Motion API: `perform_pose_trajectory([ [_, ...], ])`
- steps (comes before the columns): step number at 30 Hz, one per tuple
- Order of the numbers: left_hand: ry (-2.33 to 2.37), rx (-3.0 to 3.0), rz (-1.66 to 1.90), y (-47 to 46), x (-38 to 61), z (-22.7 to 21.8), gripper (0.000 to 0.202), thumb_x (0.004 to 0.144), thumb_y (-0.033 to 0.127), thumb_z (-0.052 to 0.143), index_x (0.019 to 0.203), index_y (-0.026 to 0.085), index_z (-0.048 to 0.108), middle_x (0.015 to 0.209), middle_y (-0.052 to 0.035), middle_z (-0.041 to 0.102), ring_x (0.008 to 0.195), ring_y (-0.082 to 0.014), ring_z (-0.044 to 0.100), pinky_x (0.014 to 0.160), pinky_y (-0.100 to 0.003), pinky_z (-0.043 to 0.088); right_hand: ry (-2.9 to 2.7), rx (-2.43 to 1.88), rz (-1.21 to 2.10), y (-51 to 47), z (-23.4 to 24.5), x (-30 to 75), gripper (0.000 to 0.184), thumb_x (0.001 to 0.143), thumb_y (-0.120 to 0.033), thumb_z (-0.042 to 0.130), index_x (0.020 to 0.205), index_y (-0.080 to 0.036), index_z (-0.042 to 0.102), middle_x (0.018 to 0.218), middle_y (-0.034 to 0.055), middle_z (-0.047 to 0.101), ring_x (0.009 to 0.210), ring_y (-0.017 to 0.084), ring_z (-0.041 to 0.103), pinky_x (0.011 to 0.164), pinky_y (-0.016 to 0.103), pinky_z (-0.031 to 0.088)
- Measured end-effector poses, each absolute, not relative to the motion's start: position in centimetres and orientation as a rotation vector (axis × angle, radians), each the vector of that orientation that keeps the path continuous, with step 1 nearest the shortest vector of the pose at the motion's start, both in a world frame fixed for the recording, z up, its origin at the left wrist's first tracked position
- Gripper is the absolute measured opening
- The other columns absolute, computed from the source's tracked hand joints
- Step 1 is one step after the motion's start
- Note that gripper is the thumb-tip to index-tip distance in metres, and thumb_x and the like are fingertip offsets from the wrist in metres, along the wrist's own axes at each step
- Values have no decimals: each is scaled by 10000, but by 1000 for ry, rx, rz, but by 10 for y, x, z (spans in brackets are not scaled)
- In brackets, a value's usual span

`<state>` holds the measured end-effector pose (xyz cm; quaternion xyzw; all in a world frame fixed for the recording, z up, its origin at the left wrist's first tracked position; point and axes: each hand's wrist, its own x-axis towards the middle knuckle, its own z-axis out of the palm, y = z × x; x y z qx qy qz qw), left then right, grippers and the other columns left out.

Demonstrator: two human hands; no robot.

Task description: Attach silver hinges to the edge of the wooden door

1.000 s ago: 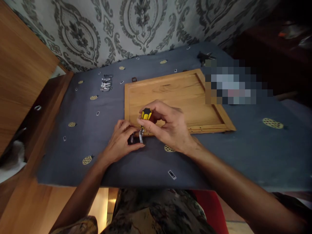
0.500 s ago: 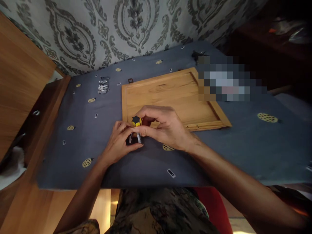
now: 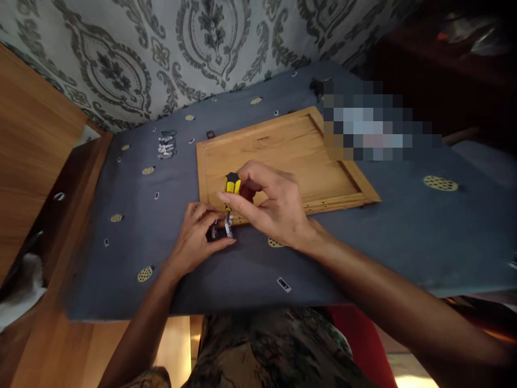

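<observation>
Left hand: my thumb and fingers close around a small silvery metal fitting.
Right hand: I pinch a yellow-and-black screwdriver by its handle, shaft pointing down at the fitting.
Fitting's place: 7 o'clock on the rectangular framed wooden panel, at its near edge.
Fitting's feel: probably light, stiff, rather slippery; I'd hold its sides.
Screwdriver's feel: likely light, rigid; best turned by the handle.
Shiny metal pieces: 11 o'clock from the fitting.

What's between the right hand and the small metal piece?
The head view shows a yellow-black screwdriver, held by the right hand, its shaft pointing down at the metal piece.
</observation>
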<state>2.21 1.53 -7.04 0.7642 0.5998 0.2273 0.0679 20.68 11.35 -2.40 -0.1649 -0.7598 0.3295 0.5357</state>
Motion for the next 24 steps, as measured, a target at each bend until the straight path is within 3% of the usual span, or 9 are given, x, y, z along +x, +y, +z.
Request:
perform_pose_trajectory([
  [7,1807,2284,697,16,21,-73,393,803,451,830,1085,227,675,1126,-61,625,1067,-275,526,954,-481,494,-1871,-401,788,114,-28,205,324,956,-406,647,754,-210,485,665,-52,507,575,76,483,554,220,412],
  [24,1784,2302,706,16,21,-72,409,811,432,825,1125,223,666,1188,-67,616,1100,-277,515,963,-481,501,-1948,-299,771,115,-30,206,238,990,-346,605,818,-196,536,727,-33,539,628,96,514,614,250,430],
])
